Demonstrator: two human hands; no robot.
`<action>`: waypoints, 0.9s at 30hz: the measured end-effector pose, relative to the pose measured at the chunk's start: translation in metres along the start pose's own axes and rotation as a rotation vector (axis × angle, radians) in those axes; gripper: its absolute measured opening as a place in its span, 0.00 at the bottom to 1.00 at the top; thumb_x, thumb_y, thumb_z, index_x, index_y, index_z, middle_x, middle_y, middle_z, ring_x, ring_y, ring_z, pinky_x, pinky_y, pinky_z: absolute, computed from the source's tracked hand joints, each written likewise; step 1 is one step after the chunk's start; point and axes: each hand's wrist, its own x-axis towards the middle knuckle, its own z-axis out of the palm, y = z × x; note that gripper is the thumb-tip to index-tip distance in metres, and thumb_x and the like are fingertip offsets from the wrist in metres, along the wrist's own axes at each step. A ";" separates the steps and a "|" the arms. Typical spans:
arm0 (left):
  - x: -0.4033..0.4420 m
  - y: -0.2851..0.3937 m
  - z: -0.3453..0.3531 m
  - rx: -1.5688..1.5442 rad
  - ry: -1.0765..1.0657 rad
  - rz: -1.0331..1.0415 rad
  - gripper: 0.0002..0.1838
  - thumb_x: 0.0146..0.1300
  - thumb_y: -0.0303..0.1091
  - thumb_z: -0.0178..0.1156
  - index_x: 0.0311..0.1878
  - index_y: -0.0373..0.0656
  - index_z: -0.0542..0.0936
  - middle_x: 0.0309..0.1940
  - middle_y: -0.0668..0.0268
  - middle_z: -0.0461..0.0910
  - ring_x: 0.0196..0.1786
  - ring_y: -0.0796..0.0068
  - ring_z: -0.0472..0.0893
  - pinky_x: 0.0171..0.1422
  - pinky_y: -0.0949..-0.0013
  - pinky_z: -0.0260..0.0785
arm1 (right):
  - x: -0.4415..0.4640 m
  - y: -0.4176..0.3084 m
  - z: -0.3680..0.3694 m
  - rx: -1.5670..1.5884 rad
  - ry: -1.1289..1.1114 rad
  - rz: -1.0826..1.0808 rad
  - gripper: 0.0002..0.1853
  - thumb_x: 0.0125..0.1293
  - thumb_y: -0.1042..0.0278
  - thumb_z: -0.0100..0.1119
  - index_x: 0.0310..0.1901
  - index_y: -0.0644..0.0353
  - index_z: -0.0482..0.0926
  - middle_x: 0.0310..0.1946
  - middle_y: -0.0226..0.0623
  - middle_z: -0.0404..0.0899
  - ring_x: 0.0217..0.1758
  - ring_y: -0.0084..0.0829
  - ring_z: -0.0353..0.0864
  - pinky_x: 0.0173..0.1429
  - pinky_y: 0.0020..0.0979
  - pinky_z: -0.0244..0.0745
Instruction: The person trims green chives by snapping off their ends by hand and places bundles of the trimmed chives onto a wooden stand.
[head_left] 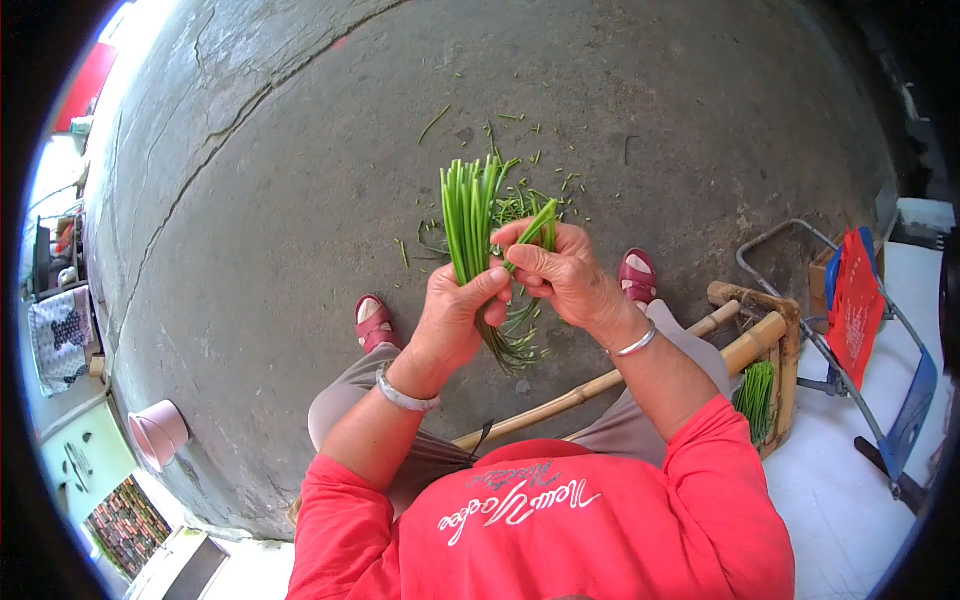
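Observation:
My left hand (pixel 455 318) is closed around a bunch of long green stalks (pixel 464 215), which look like garlic scapes. Their pale cut ends point away from me, and thin, curling ends hang below the fist. Close beside it, my right hand (pixel 572 272) pinches a few shorter green stalks (pixel 540 222) between thumb and fingers. The fingertips of both hands nearly meet, and I cannot tell whether they touch. On the floor beneath lies a scattered heap of short green pieces (pixel 515 205), partly hidden by the hands.
A bamboo frame (pixel 740 350) stands at my right, with another green bunch (pixel 756 400) beside it. Further right is a folding metal chair (pixel 920 400) with a red bag (pixel 855 310) on it. A pink bucket (pixel 158 435) sits at the left on the concrete floor (pixel 260 260).

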 end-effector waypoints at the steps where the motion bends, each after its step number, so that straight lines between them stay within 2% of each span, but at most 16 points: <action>1: 0.001 -0.002 -0.001 0.000 -0.010 -0.005 0.04 0.61 0.30 0.59 0.37 0.40 0.77 0.25 0.67 0.76 0.20 0.81 0.70 0.24 0.78 0.61 | 0.000 0.001 -0.001 -0.001 -0.002 0.001 0.11 0.62 0.65 0.61 0.44 0.58 0.78 0.26 0.23 0.74 0.21 0.12 0.63 0.21 0.16 0.55; 3: 0.003 -0.003 -0.002 0.006 -0.016 0.014 0.05 0.62 0.31 0.59 0.38 0.40 0.77 0.27 0.66 0.77 0.22 0.80 0.72 0.25 0.78 0.64 | 0.000 0.001 -0.003 -0.134 0.022 -0.041 0.08 0.65 0.63 0.57 0.37 0.59 0.79 0.29 0.27 0.76 0.23 0.16 0.69 0.24 0.18 0.61; 4: 0.003 -0.002 -0.001 0.014 -0.022 0.029 0.06 0.63 0.32 0.58 0.38 0.39 0.78 0.29 0.65 0.78 0.24 0.79 0.75 0.27 0.78 0.66 | 0.001 0.000 -0.003 -0.135 0.016 -0.039 0.08 0.65 0.63 0.57 0.37 0.59 0.79 0.29 0.27 0.76 0.23 0.16 0.69 0.24 0.18 0.61; 6: 0.002 -0.001 0.009 -0.021 0.024 0.035 0.07 0.63 0.33 0.58 0.39 0.39 0.78 0.32 0.63 0.79 0.26 0.77 0.77 0.29 0.77 0.68 | 0.004 -0.002 -0.004 -0.171 0.147 -0.192 0.11 0.66 0.62 0.52 0.32 0.59 0.77 0.27 0.30 0.77 0.25 0.21 0.73 0.30 0.22 0.68; 7: 0.002 0.001 0.012 -0.055 0.066 0.033 0.08 0.64 0.34 0.58 0.41 0.39 0.78 0.35 0.62 0.80 0.28 0.76 0.79 0.30 0.76 0.70 | 0.007 -0.005 -0.010 -0.210 0.156 -0.243 0.12 0.67 0.62 0.50 0.30 0.60 0.76 0.28 0.32 0.77 0.27 0.25 0.76 0.35 0.27 0.72; 8: 0.003 0.001 0.009 -0.053 0.070 0.040 0.08 0.64 0.34 0.58 0.41 0.39 0.78 0.35 0.62 0.80 0.28 0.76 0.79 0.30 0.76 0.70 | 0.008 -0.010 -0.015 -0.208 0.148 -0.244 0.12 0.67 0.62 0.50 0.30 0.60 0.76 0.28 0.32 0.77 0.27 0.25 0.76 0.35 0.27 0.72; 10: 0.005 -0.001 0.003 0.022 0.016 0.065 0.10 0.65 0.36 0.56 0.43 0.39 0.78 0.37 0.60 0.81 0.31 0.74 0.81 0.33 0.75 0.73 | 0.006 -0.025 -0.018 0.025 0.149 -0.155 0.11 0.66 0.63 0.51 0.31 0.62 0.75 0.32 0.34 0.77 0.25 0.26 0.74 0.33 0.26 0.72; 11: 0.004 -0.001 0.000 0.022 0.016 0.065 0.10 0.65 0.36 0.56 0.43 0.39 0.78 0.37 0.60 0.81 0.31 0.74 0.81 0.33 0.75 0.73 | 0.003 -0.033 -0.016 0.092 0.178 -0.119 0.11 0.65 0.64 0.53 0.31 0.63 0.75 0.32 0.35 0.77 0.21 0.23 0.69 0.27 0.25 0.69; 15: 0.000 0.001 -0.003 0.105 -0.104 0.022 0.12 0.67 0.38 0.54 0.43 0.39 0.78 0.31 0.63 0.80 0.26 0.79 0.77 0.28 0.78 0.68 | 0.005 -0.036 -0.017 0.155 0.246 -0.039 0.10 0.64 0.63 0.55 0.33 0.61 0.75 0.29 0.35 0.77 0.18 0.17 0.62 0.22 0.21 0.62; 17: 0.000 0.001 -0.001 0.147 -0.142 0.024 0.13 0.67 0.39 0.53 0.43 0.39 0.78 0.29 0.64 0.80 0.24 0.81 0.74 0.26 0.79 0.65 | 0.008 -0.027 -0.023 0.206 0.279 0.020 0.09 0.63 0.63 0.58 0.37 0.59 0.75 0.24 0.30 0.72 0.16 0.15 0.58 0.19 0.20 0.55; 19: -0.001 0.000 0.000 0.185 -0.172 0.025 0.13 0.68 0.40 0.53 0.43 0.38 0.78 0.26 0.67 0.78 0.21 0.83 0.70 0.24 0.80 0.60 | 0.007 -0.027 -0.021 0.243 0.206 0.064 0.09 0.63 0.62 0.59 0.38 0.58 0.74 0.22 0.27 0.69 0.15 0.15 0.57 0.18 0.19 0.53; 20: -0.001 -0.001 0.000 0.183 -0.173 0.024 0.13 0.68 0.40 0.53 0.43 0.38 0.78 0.26 0.67 0.78 0.21 0.83 0.70 0.24 0.80 0.60 | 0.005 -0.027 -0.020 0.281 0.132 0.108 0.09 0.62 0.62 0.59 0.38 0.56 0.74 0.21 0.24 0.67 0.15 0.14 0.56 0.17 0.19 0.52; 24: -0.002 -0.002 0.000 0.249 -0.247 0.030 0.14 0.68 0.40 0.52 0.43 0.38 0.78 0.25 0.68 0.77 0.21 0.83 0.69 0.24 0.79 0.59 | 0.005 -0.017 -0.013 0.332 0.093 0.131 0.12 0.62 0.61 0.60 0.42 0.58 0.75 0.18 0.22 0.61 0.14 0.14 0.56 0.17 0.19 0.51; 26: -0.002 -0.002 0.002 0.267 -0.285 0.023 0.15 0.68 0.41 0.52 0.43 0.38 0.78 0.25 0.68 0.77 0.21 0.83 0.69 0.24 0.79 0.59 | 0.005 -0.014 -0.012 0.234 0.110 0.085 0.08 0.61 0.64 0.62 0.30 0.54 0.73 0.15 0.20 0.60 0.13 0.14 0.54 0.16 0.20 0.49; 27: -0.003 -0.002 0.003 0.274 -0.276 0.020 0.14 0.68 0.40 0.52 0.43 0.38 0.78 0.25 0.67 0.77 0.20 0.83 0.69 0.24 0.79 0.59 | 0.004 -0.015 -0.011 0.235 0.112 0.085 0.08 0.61 0.64 0.62 0.30 0.54 0.73 0.15 0.20 0.60 0.13 0.14 0.54 0.16 0.20 0.49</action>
